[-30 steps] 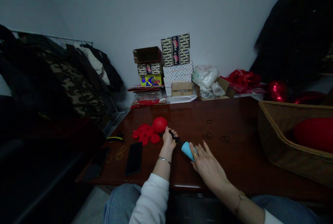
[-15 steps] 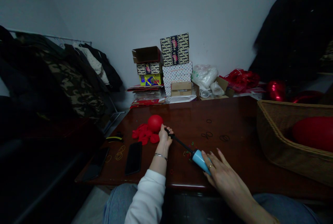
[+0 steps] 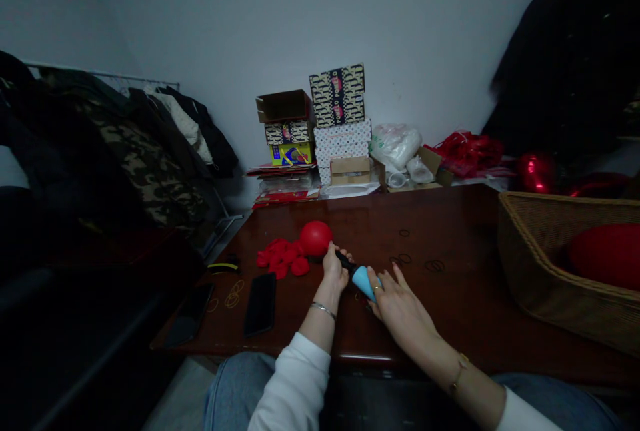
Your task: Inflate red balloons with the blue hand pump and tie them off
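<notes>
It's dim in here, with a cool, bluish cast on the pale wall [image 3: 225, 24]; I can't tell where the light comes from. Over on the left the coats [image 3: 145, 164] sink into near-black, their folds mostly lost, and the dark jacket [image 3: 555, 71] at right is just as murky. White glare streaks the near edge of the table [image 3: 370, 355]. Red foil [image 3: 535, 174] glints sharply, while the red balloon [image 3: 316, 239] shows soft shading. Fine detail looks mushy, and the basket [image 3: 545, 297] stretches out wide-angle style.
</notes>
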A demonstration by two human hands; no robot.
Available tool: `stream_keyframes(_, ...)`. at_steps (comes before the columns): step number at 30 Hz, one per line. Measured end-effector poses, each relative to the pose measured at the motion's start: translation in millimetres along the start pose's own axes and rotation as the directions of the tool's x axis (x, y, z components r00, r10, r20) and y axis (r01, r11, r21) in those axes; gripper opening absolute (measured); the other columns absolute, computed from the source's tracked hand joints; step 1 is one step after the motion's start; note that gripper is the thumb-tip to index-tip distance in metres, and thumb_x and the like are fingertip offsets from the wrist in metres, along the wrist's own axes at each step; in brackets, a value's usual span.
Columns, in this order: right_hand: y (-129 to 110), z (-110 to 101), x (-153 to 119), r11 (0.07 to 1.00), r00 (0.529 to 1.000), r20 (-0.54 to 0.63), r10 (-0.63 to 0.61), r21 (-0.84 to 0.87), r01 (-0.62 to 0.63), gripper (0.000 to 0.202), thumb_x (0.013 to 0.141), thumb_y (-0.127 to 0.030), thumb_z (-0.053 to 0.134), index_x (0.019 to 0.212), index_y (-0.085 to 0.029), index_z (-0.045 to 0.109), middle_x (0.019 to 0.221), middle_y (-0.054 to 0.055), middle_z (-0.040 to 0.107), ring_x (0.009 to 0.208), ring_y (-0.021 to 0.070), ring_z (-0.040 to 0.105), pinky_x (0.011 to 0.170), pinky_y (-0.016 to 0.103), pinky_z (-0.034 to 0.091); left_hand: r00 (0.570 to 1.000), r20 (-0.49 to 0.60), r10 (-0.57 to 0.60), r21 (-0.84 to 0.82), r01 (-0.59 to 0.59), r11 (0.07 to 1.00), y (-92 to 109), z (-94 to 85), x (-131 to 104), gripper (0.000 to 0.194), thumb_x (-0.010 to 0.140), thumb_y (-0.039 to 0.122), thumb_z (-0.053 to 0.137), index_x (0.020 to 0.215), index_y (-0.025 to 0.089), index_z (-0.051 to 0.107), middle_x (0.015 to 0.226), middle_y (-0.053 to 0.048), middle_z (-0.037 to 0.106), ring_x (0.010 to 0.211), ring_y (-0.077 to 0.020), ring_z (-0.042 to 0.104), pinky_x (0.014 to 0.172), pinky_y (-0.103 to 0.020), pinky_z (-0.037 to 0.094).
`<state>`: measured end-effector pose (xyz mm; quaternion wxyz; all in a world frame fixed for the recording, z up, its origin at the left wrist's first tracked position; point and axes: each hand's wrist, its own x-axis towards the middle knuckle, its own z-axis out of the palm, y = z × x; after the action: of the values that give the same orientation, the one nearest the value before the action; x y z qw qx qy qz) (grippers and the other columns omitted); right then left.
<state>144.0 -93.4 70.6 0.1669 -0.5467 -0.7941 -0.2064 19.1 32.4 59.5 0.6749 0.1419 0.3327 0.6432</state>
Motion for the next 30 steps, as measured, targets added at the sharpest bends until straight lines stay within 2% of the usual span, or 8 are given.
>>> stream_keyframes(5, -4.2, 3.8, 4.9, 1.000, 1.000, 0.024, 0.012, -0.023, -0.012, 0.054, 0.082, -0.024, 0.055, 0.130, -0.001, 0.044, 0.108, 0.021, 0.064, 0.104, 0.0263, 0.060, 0.109, 0.045, 0.027, 1.000, -0.023, 0.013, 0.035, -0.012, 0.999, -2.1, 1.6, -1.8, 0.026, 0.090, 0.035, 0.046, 0.070, 0.019, 0.039, 0.052, 0.005, 0.040, 0.041, -0.0082, 0.040, 0.041, -0.019, 0.033)
stream_keyframes(10, -4.8, 7.1, -4.5, 1.000, 1.000, 0.019, 0.018, -0.003, -0.018, 0.054, 0.083, -0.024, 0.054, 0.132, -0.003, 0.042, 0.112, 0.020, 0.063, 0.107, 0.0250, 0.059, 0.109, 0.044, 0.026, 0.999, -0.028, 0.034, 0.043, -0.033, 0.999, -1.3, -2.9, 5.5, 0.025, 0.090, 0.033, 0.045, 0.071, 0.019, 0.039, 0.052, 0.005, 0.039, 0.040, -0.0078, 0.039, 0.040, -0.019, 0.030)
stream_keyframes(17, 11.0, 8.6, -41.2, 1.000, 1.000, -0.016, -0.004, 0.027, 0.005, 0.056, 0.084, -0.025, 0.052, 0.135, -0.006, 0.039, 0.117, 0.018, 0.062, 0.111, 0.0237, 0.057, 0.110, 0.045, 0.026, 0.996, -0.062, 0.060, 0.035, -0.058, 0.998, 16.7, -10.3, 18.2, 0.027, 0.090, 0.034, 0.046, 0.070, 0.019, 0.039, 0.053, 0.005, 0.039, 0.040, -0.0071, 0.038, 0.039, -0.017, 0.029)
stream_keyframes(23, 20.3, 9.7, -67.9, 0.998, 0.996, -0.083, -0.039, 0.045, 0.043, 0.051, 0.089, -0.025, 0.042, 0.136, -0.006, 0.037, 0.117, 0.018, 0.062, 0.109, 0.0229, 0.058, 0.109, 0.047, 0.028, 0.995, -0.087, 0.055, 0.009, -0.054, 0.998, 30.4, -11.4, 20.7, 0.027, 0.092, 0.031, 0.043, 0.068, 0.019, 0.038, 0.052, 0.005, 0.037, 0.039, -0.0063, 0.036, 0.038, -0.017, 0.026)
stream_keyframes(30, 13.7, 7.7, -56.4, 0.999, 0.999, -0.030, -0.011, 0.037, 0.013, 0.050, 0.087, -0.025, 0.046, 0.133, -0.006, 0.041, 0.113, 0.018, 0.064, 0.106, 0.0238, 0.060, 0.109, 0.048, 0.028, 0.996, -0.071, 0.047, -0.007, -0.047, 0.999, 25.4, -4.8, 8.3, 0.027, 0.091, 0.033, 0.045, 0.068, 0.019, 0.038, 0.052, 0.005, 0.037, 0.039, -0.0061, 0.035, 0.038, -0.016, 0.025)
